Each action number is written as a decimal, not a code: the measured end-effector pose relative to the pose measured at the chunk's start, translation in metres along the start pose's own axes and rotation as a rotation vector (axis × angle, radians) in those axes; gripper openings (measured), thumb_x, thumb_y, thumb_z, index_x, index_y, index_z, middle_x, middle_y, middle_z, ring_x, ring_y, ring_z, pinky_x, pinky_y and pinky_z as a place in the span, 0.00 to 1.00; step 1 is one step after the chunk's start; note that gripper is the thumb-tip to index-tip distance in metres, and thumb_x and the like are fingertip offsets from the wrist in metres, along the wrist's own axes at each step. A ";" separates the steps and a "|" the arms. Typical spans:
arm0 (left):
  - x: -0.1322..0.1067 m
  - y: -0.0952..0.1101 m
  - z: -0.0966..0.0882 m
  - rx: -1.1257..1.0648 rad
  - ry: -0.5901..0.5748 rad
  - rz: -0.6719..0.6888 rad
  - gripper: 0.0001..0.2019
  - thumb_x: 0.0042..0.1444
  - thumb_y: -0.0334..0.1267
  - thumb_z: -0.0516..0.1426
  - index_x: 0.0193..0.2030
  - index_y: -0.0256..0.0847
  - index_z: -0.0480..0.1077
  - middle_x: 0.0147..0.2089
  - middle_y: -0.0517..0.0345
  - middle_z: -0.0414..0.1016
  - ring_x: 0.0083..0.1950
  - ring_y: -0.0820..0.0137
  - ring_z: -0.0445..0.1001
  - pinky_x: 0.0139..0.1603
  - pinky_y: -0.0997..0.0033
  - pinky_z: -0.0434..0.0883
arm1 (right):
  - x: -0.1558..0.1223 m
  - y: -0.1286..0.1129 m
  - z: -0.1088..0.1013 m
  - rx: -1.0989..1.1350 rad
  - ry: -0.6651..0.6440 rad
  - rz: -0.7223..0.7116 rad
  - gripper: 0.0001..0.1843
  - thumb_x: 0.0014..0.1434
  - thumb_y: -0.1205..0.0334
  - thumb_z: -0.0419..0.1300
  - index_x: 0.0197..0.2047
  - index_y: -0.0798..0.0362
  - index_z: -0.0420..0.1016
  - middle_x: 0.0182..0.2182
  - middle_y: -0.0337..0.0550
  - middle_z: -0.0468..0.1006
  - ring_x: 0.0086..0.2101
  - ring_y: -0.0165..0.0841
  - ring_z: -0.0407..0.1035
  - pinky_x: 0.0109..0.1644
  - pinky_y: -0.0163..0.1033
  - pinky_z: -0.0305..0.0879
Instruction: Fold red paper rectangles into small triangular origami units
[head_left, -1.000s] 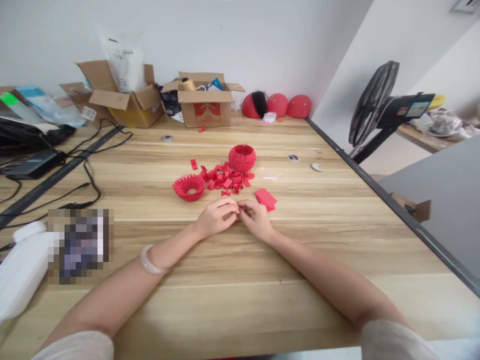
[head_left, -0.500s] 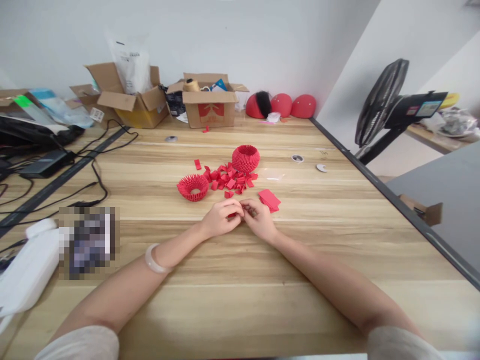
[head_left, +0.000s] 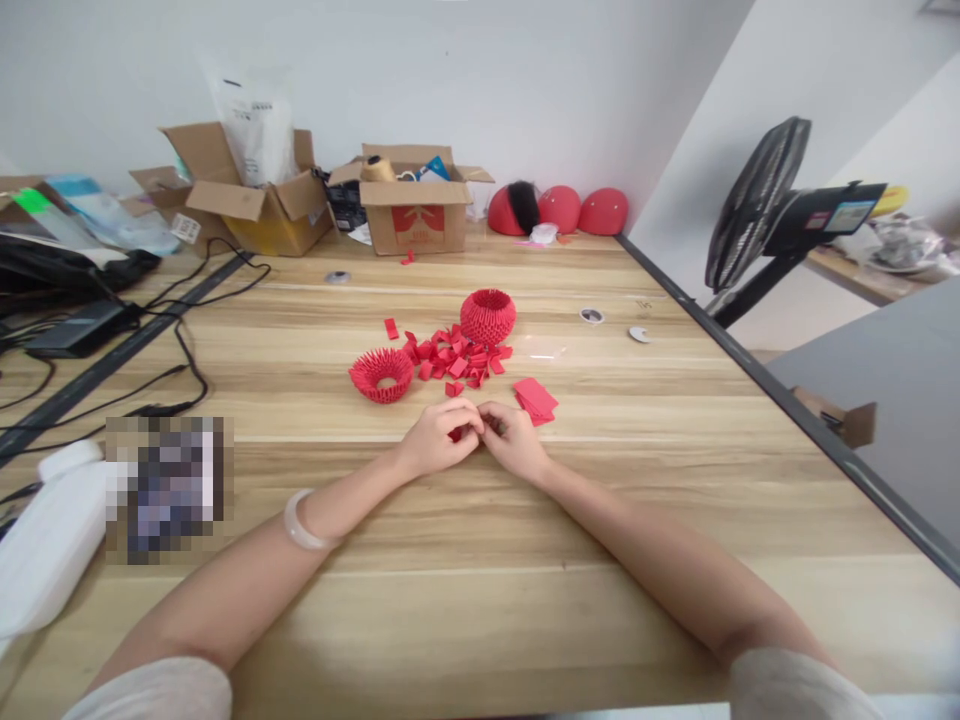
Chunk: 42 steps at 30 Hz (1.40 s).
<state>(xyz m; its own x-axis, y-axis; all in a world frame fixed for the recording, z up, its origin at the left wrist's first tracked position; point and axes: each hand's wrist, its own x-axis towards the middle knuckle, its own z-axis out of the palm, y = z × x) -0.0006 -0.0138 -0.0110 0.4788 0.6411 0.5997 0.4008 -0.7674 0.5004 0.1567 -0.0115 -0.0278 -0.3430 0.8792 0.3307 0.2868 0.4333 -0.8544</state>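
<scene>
My left hand (head_left: 441,438) is closed, with a bit of red paper (head_left: 456,434) showing between its fingers. Fingertip to fingertip with it, my right hand (head_left: 516,440) is pinched; what it grips is mostly hidden. Just beyond my hands lies a pile of small folded red paper pieces (head_left: 457,368). To the pile's left stands a shallow, spiky red folded-paper ring (head_left: 381,376). Behind the pile is a rounder red folded-paper bowl (head_left: 488,320). A small stack of flat red paper slips (head_left: 535,400) lies just past my right hand.
Two open cardboard boxes (head_left: 417,220) and several red domes (head_left: 559,210) line the wall. Black cables (head_left: 187,345), a white bottle (head_left: 52,540) and a blurred-out patch are on the left. A black fan (head_left: 757,205) stands beyond the table's right edge.
The whole view has shifted slightly, so things sit a little further left. My hands stay together at the same spot, with only slight finger movement.
</scene>
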 end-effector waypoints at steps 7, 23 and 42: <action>0.002 -0.001 0.001 -0.048 -0.038 -0.064 0.06 0.49 0.25 0.53 0.27 0.36 0.69 0.31 0.57 0.70 0.25 0.78 0.66 0.26 0.79 0.65 | 0.001 -0.001 0.000 0.002 -0.015 0.016 0.10 0.47 0.73 0.51 0.30 0.55 0.72 0.26 0.39 0.75 0.25 0.27 0.65 0.30 0.31 0.62; 0.001 -0.002 0.001 -0.055 -0.056 -0.098 0.06 0.48 0.25 0.53 0.28 0.36 0.70 0.32 0.56 0.71 0.30 0.75 0.69 0.30 0.76 0.67 | 0.001 0.000 -0.001 -0.045 0.002 0.001 0.09 0.48 0.72 0.51 0.29 0.55 0.72 0.24 0.38 0.74 0.24 0.26 0.64 0.29 0.30 0.61; 0.001 -0.002 0.001 -0.065 -0.050 -0.095 0.06 0.49 0.25 0.53 0.28 0.36 0.69 0.32 0.56 0.71 0.32 0.74 0.71 0.33 0.75 0.69 | 0.001 0.000 -0.001 -0.041 -0.014 0.011 0.10 0.48 0.73 0.51 0.29 0.56 0.72 0.25 0.39 0.75 0.26 0.27 0.66 0.32 0.31 0.62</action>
<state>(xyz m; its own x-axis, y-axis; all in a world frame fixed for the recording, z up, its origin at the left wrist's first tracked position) 0.0003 -0.0118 -0.0120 0.4798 0.7093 0.5165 0.3956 -0.7003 0.5942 0.1571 -0.0104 -0.0272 -0.3525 0.8810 0.3156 0.3268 0.4319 -0.8407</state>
